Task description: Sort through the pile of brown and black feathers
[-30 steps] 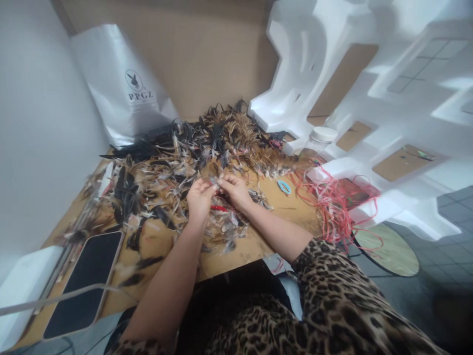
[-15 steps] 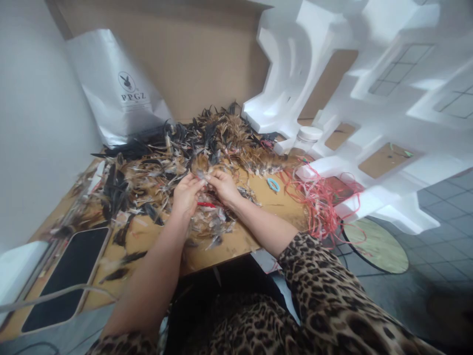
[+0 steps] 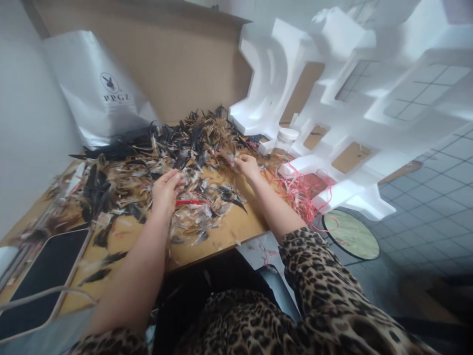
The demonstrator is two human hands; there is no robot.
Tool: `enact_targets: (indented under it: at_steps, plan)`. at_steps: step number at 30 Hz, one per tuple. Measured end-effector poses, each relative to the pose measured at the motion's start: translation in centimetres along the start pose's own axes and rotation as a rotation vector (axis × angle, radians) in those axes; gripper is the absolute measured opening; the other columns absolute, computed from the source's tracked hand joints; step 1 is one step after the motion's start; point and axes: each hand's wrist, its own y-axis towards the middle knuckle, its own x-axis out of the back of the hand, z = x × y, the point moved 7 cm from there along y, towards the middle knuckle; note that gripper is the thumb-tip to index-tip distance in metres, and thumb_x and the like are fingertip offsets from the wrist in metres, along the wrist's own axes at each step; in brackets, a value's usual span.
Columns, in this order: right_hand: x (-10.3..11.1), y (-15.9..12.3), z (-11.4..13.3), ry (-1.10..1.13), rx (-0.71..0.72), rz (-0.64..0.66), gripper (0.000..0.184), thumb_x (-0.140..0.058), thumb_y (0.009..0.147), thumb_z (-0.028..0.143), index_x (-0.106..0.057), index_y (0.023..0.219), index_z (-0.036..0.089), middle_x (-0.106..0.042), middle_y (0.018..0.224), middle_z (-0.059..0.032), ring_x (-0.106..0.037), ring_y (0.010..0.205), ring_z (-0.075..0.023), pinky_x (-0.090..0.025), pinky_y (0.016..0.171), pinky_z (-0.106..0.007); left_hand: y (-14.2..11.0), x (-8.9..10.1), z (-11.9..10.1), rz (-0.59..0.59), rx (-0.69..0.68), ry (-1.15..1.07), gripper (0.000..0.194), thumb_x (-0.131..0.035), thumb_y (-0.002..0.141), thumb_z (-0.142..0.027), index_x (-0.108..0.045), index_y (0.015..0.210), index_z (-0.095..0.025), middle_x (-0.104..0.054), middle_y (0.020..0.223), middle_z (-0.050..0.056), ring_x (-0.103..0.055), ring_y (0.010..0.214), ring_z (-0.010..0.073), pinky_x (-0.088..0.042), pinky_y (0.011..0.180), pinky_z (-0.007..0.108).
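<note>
My right hand pinches a small feather bundle at the near edge of the brown-and-black feather pile. Left hand is curled over loose feathers on the table, fingertips together; I cannot tell whether they grip anything. Red tool lies just beside it.

Square tiles cover the floor beside the wooden table.
</note>
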Motion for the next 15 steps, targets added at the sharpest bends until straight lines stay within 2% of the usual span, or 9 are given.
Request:
enact_targets:
  at_steps: [4, 15]
  plan:
    - [2.4, 0.9, -3.1, -0.179, -0.104, 0.02, 0.022, -0.051, 0.071, 0.033, -0.049, 0.056, 0.017, -0.049, 0.047, 0.0026, -0.038, 0.041, -0.0069, -0.029, 0.045, -0.021, 0.0, -0.1, 0.1, 0.031, -0.002, 0.01, 0.03, -0.071, 0.061, -0.018, -0.064, 0.09, -0.013, -0.068, 0.078, 0.006, -0.061, 0.057, 0.0086, -0.045, 0.05, 0.017]
    - [2.7, 2.2, -5.5, -0.416, -0.171, -0.057, 0.016, -0.054, 0.064, 0.022, -0.059, 0.05, 0.015, -0.05, 0.04, -0.001, -0.048, 0.047, -0.0118, -0.037, 0.054, -0.023, 0.8, 1.2, -0.9, -0.041, -0.054, -0.045, 0.026, -0.069, 0.063, -0.02, -0.063, 0.087, -0.013, -0.067, 0.071, 0.004, -0.06, 0.053, 0.0082, -0.042, 0.047, 0.016]
